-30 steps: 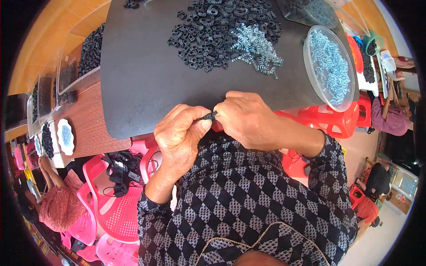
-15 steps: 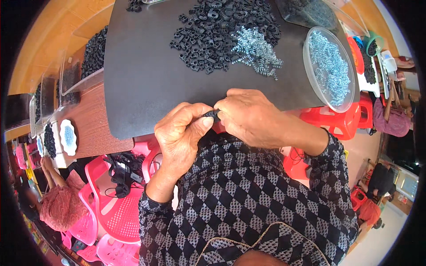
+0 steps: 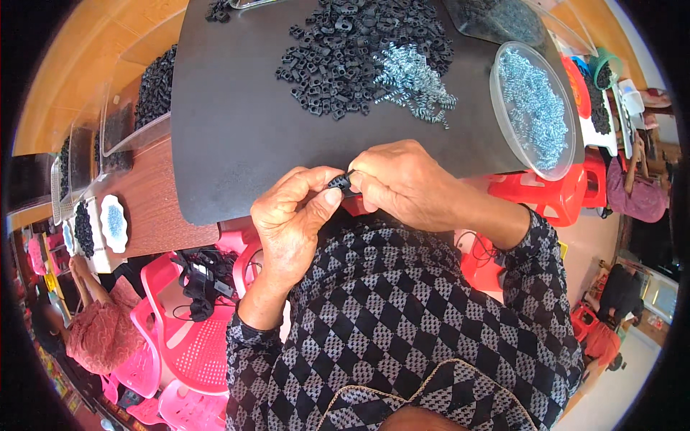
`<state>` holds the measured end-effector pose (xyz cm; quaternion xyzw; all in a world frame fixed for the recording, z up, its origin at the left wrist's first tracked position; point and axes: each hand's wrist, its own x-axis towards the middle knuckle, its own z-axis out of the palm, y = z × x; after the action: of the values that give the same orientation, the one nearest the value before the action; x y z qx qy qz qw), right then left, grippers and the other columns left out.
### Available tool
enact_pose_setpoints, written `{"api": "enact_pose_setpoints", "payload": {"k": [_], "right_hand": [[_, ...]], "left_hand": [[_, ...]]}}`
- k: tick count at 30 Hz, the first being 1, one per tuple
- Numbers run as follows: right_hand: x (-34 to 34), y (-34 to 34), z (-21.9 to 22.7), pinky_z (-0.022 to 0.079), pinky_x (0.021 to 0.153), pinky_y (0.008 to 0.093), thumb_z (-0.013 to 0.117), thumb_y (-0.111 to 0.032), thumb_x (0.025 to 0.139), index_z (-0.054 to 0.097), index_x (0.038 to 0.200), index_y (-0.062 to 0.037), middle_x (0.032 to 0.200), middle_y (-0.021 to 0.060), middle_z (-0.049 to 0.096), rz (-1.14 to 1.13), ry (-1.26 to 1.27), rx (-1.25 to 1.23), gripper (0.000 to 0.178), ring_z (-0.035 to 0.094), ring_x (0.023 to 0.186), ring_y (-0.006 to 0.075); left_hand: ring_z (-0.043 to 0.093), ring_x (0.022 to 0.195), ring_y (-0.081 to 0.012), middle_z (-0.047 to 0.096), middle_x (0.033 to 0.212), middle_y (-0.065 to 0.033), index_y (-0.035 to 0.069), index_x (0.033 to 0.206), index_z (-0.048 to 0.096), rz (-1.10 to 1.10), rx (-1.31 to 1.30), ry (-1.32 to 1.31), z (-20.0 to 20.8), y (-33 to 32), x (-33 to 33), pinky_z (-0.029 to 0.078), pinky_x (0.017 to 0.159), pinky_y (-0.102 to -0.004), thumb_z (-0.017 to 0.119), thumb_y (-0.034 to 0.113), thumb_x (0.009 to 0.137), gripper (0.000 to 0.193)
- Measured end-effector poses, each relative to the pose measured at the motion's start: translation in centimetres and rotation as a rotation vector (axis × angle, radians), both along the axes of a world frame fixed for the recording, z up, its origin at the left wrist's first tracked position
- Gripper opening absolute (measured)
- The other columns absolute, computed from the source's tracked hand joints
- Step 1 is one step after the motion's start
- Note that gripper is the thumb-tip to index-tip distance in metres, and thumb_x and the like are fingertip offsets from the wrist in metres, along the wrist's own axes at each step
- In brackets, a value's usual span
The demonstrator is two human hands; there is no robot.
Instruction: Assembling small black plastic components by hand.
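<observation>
Just past the table's near edge, in front of my body, a small black plastic cord lock (image 3: 339, 182) is pinched between my two hands. My left hand (image 3: 287, 223) grips it with thumb and forefinger. The fingers of my right hand (image 3: 406, 183) are closed on its right end and hide part of it. Farther off on the dark tabletop (image 3: 237, 115) lies a heap of black plastic cord-lock parts (image 3: 327, 75). Small silvery coil springs (image 3: 413, 82) are piled against that heap's right side.
At the table's right edge, a clear round tub (image 3: 496, 97) holds more springs. Bins of black parts (image 3: 154, 90) stand on the left. Pink chairs (image 3: 190, 345) and a red stool (image 3: 543, 201) flank me. Another person (image 3: 104, 327) sits at the far left.
My right hand has shifted and turned slightly at the cord lock, and more of the piece shows between my fingers. My left hand keeps its pinch in nearly the same place.
</observation>
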<state>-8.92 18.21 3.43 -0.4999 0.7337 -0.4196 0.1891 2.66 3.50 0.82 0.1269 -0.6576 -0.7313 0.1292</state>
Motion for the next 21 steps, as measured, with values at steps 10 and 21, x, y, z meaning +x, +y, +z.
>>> {"api": "enact_pose_setpoints", "payload": {"k": [10,21], "right_hand": [[0.8,-0.4,-1.7,0.042,0.055,0.0486,0.059,-0.008,0.077,0.046,0.070,-0.0013,0.059,0.0160,0.052,-0.035,0.198,-0.121,0.016,0.054,0.058,0.0379],[0.8,-0.2,-0.3,0.042,0.061,0.0457,0.060,-0.008,0.077,0.048,0.074,-0.0019,0.068,0.0164,0.055,-0.069,0.227,-0.041,0.014,0.053,0.067,0.0357]], "left_hand": [[0.055,0.064,-0.0111,0.062,0.074,-0.0054,-0.003,0.091,0.067,0.065,-0.378,0.107,0.0,0.0,-0.3,0.045,0.059,-0.0236,0.069,-0.005,0.076,0.015],[0.059,0.072,-0.0112,0.065,0.083,-0.0061,-0.005,0.098,0.066,0.049,-0.082,-0.063,0.0,0.1,-0.4,0.048,0.069,-0.0220,0.069,0.004,0.081,0.019]]}}
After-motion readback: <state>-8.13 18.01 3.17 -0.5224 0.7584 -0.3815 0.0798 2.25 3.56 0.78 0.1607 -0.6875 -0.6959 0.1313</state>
